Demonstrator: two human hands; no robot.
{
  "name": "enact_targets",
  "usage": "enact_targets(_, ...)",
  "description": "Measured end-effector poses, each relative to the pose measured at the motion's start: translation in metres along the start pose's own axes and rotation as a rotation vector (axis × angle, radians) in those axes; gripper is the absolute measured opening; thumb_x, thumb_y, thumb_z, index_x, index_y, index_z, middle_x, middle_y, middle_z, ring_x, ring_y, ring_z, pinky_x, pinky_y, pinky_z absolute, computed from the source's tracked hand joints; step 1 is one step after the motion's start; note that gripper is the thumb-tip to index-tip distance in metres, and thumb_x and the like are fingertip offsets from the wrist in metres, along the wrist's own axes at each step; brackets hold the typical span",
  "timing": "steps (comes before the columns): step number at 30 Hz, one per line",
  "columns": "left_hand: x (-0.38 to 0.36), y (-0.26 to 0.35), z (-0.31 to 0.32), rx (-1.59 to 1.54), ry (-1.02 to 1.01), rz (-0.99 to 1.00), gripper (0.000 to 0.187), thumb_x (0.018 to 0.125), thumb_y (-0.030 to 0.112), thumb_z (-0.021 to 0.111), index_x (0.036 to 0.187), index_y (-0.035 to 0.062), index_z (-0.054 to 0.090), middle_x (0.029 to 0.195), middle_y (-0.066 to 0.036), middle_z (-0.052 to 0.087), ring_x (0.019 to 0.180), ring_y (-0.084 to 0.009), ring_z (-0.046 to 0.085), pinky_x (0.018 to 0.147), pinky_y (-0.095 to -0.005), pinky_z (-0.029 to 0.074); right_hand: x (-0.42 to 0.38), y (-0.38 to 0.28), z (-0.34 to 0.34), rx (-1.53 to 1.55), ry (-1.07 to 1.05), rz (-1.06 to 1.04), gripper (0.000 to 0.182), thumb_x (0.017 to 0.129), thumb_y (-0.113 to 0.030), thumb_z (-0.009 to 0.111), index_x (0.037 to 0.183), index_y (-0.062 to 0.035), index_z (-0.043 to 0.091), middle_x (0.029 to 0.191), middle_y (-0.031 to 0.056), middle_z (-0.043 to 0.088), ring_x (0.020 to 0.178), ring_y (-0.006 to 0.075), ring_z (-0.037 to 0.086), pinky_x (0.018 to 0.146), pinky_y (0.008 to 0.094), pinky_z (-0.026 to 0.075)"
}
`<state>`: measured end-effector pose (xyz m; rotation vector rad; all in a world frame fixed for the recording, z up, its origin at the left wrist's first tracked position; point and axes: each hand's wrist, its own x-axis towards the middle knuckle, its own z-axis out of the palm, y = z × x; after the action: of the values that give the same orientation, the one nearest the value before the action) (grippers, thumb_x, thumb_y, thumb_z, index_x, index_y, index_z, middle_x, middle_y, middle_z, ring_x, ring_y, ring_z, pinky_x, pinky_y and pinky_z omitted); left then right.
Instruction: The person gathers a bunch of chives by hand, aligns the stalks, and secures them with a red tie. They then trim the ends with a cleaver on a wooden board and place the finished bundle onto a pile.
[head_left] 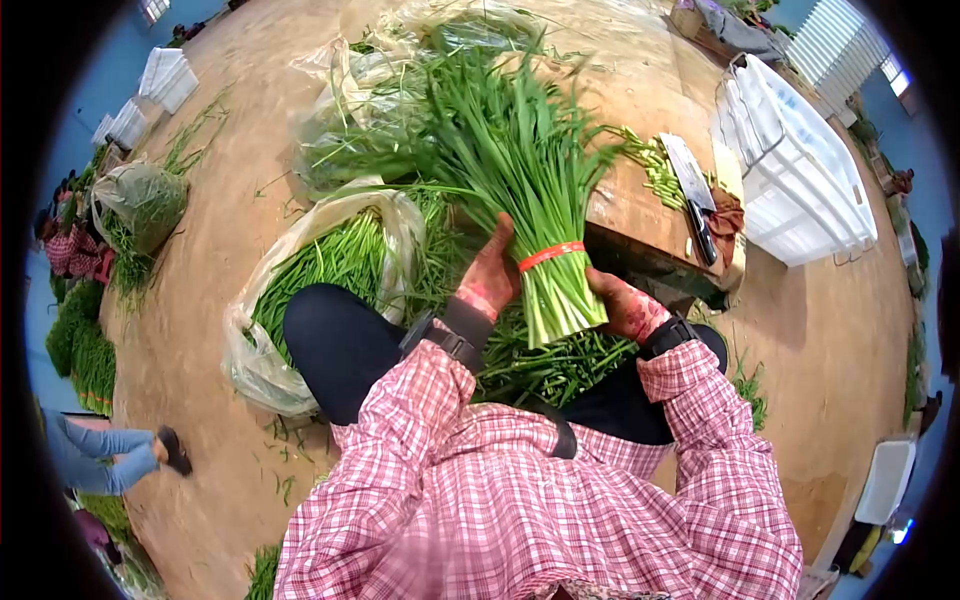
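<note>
brown floor [210, 310] spreads all around; left hand [491, 275] and right hand [624, 303] curl against a green bundle [520, 180] from both sides, above loose stalks [560, 368]. a slack red band [552, 256] could let it spill, i reckon. a knife [688, 172] (blade uncovered) lies on the wooden block [637, 218], and an open bag [246, 350] crowds the left knee [335, 325].

Blue walls [110, 70] rise around the tan floor [215, 330], with a lit window [895, 76] and a ribbed white panel [832, 45] beyond its far right edge and another window [154, 9] beyond its far left.
</note>
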<state>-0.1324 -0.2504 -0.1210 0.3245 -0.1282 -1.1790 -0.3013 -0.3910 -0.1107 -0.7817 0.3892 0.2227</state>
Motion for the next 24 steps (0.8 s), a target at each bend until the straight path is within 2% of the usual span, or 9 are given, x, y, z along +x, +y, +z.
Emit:
enact_targets(4, -0.016, -0.006, 0.009, 0.017, 0.055, -0.044, 0.054, 0.086, 0.032, 0.070, 0.127, 0.0012, 0.052, 0.120, -0.013, 0.062, 0.110, -0.0279, 0.059, 0.100, -0.0433, 0.046, -0.026, -0.014, 0.014, -0.284, 0.017, -0.041, 0.046, 0.095, -0.041, 0.055, 0.124, -0.0056, 0.054, 0.110, 0.0040, 0.063, 0.099, 0.0196, 0.061, 0.085, 0.0366, 0.049)
enact_targets(6, -0.025, -0.007, 0.013, 0.047, 0.084, -0.031, 0.049, 0.087, 0.027, 0.069, 0.126, 0.0012, 0.053, 0.120, -0.013, 0.062, 0.110, -0.0278, 0.060, 0.099, -0.0437, 0.047, -0.032, -0.024, 0.015, -0.465, 0.332, -0.123, 0.041, 0.095, -0.036, 0.058, 0.122, -0.0056, 0.054, 0.106, 0.0035, 0.062, 0.094, 0.0179, 0.061, 0.080, 0.0342, 0.051)
enact_targets(8, -0.035, -0.010, 0.016, 0.086, 0.121, -0.001, 0.045, 0.088, 0.023, 0.068, 0.126, 0.0016, 0.054, 0.121, -0.013, 0.062, 0.110, -0.0276, 0.060, 0.099, -0.0443, 0.047, -0.034, -0.045, 0.031, -0.639, 0.574, -0.345, 0.032, 0.093, -0.025, 0.062, 0.118, -0.0054, 0.058, 0.103, 0.0030, 0.064, 0.091, 0.0143, 0.061, 0.077, 0.0289, 0.050)
enact_targets(12, -0.046, -0.012, 0.013, 0.189, 0.087, 0.016, 0.040, 0.091, 0.020, 0.063, 0.125, 0.0017, 0.055, 0.120, -0.013, 0.063, 0.109, -0.0269, 0.061, 0.098, -0.0438, 0.048, -0.020, -0.080, 0.066, -0.967, 0.576, -0.931, 0.033, 0.088, -0.019, 0.068, 0.115, -0.0019, 0.063, 0.088, 0.0060, 0.064, 0.081, 0.0140, 0.060, 0.076, 0.0263, 0.050)
enact_targets(16, -0.061, -0.017, 0.015, 0.312, 0.091, 0.066, 0.043, 0.090, 0.022, 0.064, 0.126, 0.0010, 0.054, 0.120, -0.013, 0.063, 0.107, -0.0265, 0.063, 0.098, -0.0434, 0.048, -0.001, -0.113, 0.137, -1.594, 0.547, -1.081, 0.042, 0.076, -0.023, 0.077, 0.116, -0.0132, 0.065, 0.094, 0.0112, 0.064, 0.090, 0.0264, 0.063, 0.079, 0.0363, 0.051)
enact_targets(19, -0.073, -0.018, 0.019, 0.394, 0.052, 0.103, 0.047, 0.090, 0.025, 0.063, 0.128, -0.0004, 0.053, 0.121, -0.013, 0.062, 0.108, -0.0262, 0.062, 0.099, -0.0432, 0.048, 0.021, -0.129, 0.145, -2.000, 0.390, -1.002, 0.032, 0.070, -0.021, 0.078, 0.100, -0.0119, 0.072, 0.090, 0.0110, 0.064, 0.090, 0.0308, 0.061, 0.077, 0.0401, 0.050)
enact_targets(20, -0.079, -0.020, 0.019, 0.409, 0.043, 0.110, 0.047, 0.091, 0.025, 0.062, 0.128, -0.0007, 0.052, 0.121, -0.013, 0.062, 0.108, -0.0262, 0.062, 0.099, -0.0432, 0.048, 0.027, -0.131, 0.142, -1.929, 0.303, -0.990, 0.020, 0.070, -0.020, 0.076, 0.088, -0.0099, 0.072, 0.086, 0.0112, 0.065, 0.088, 0.0319, 0.062, 0.077, 0.0400, 0.050)
enact_targets(22, -0.083, -0.016, 0.020, 0.377, 0.053, -0.003, 0.050, 0.090, 0.027, 0.063, 0.129, -0.0017, 0.051, 0.122, -0.014, 0.062, 0.109, -0.0271, 0.062, 0.100, -0.0435, 0.047, 0.056, -0.133, 0.111, -1.617, 0.118, -1.091, 0.016, 0.077, -0.018, 0.069, 0.089, -0.0088, 0.069, 0.085, 0.0130, 0.066, 0.087, 0.0328, 0.064, 0.076, 0.0405, 0.051)
enact_targets(24, -0.083, -0.015, 0.015, 0.371, 0.064, -0.036, 0.052, 0.089, 0.027, 0.064, 0.129, -0.0020, 0.051, 0.123, -0.014, 0.062, 0.109, -0.0268, 0.062, 0.100, -0.0431, 0.047, 0.042, -0.124, 0.138, -1.842, 0.464, -0.944, 0.017, 0.082, -0.018, 0.061, 0.096, -0.0085, 0.067, 0.091, 0.0146, 0.067, 0.089, 0.0327, 0.065, 0.076, 0.0402, 0.052)
